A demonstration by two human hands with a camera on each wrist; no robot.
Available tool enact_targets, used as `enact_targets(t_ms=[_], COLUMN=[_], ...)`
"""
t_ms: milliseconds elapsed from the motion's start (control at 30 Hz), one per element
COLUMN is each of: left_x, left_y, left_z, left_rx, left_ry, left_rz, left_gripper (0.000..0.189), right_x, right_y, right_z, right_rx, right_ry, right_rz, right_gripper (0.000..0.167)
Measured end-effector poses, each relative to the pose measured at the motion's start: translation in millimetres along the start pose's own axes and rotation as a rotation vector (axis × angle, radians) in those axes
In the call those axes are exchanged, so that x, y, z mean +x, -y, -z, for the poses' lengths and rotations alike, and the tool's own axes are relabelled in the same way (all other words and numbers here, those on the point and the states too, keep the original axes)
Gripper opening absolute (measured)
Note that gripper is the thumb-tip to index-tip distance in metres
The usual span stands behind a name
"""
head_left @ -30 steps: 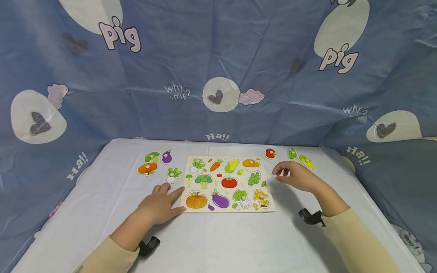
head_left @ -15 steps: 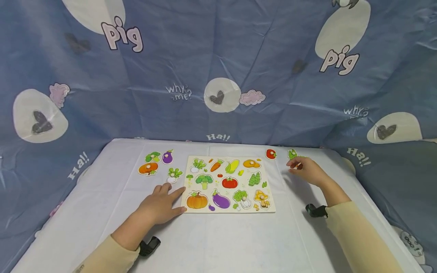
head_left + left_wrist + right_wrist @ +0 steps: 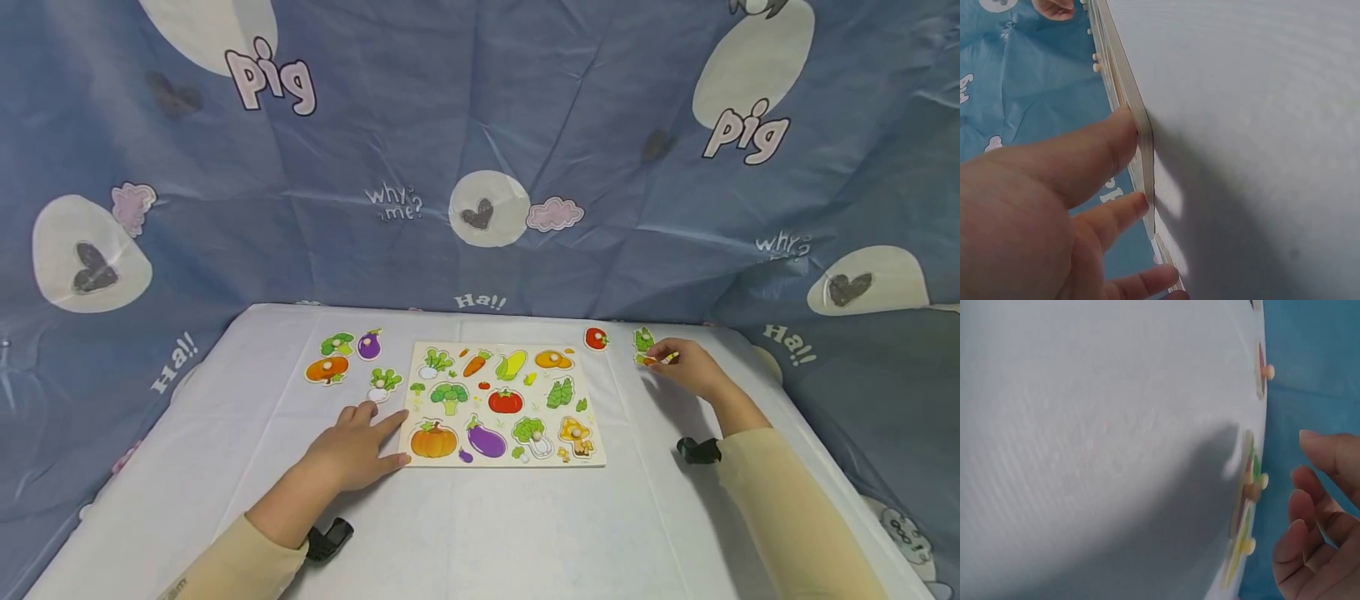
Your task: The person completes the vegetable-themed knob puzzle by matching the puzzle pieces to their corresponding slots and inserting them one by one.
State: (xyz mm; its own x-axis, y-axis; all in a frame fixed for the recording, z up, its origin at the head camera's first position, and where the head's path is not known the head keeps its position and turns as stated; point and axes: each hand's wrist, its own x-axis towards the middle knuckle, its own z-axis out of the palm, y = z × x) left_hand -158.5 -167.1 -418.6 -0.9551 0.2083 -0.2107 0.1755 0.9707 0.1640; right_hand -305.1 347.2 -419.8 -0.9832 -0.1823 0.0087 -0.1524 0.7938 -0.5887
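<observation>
Currently left hand (image 3: 348, 450): fingers spread, touching puzzle board (image 3: 534, 396) edge. Right hand (image 3: 686, 365): fingers parted, loosely curled; green vegetable piece (image 3: 643, 338) just beyond them.

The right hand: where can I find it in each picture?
Head: the right hand is right of centre, beyond the puzzle board's right edge.
Left wrist: the right hand is cut off by the top edge, near the left corner.
Right wrist: the right hand is large, at lower right.
Shared landmark: the blue cloth.
</observation>
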Motion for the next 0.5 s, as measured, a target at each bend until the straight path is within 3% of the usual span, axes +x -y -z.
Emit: enact_targets(t_ms=[200,500], left_x=[0.3,0.0], left_y=[-0.4,0.2], left_z=[0.4,-0.1], left_rx=[-0.002,0.001], left_ry=[0.000,0.006], left_rz=[-0.007,-0.006], left_gripper=[0.072,0.072], right_x=[4.7,13.6], right_y=[-7.4,-13.3], right_z=[0.4,2.4], right_rx=[0.014,-0.011], right_ry=[0.017,0.033], right_rz=[-0.060,-0.078], right_gripper=[0.026,0.024])
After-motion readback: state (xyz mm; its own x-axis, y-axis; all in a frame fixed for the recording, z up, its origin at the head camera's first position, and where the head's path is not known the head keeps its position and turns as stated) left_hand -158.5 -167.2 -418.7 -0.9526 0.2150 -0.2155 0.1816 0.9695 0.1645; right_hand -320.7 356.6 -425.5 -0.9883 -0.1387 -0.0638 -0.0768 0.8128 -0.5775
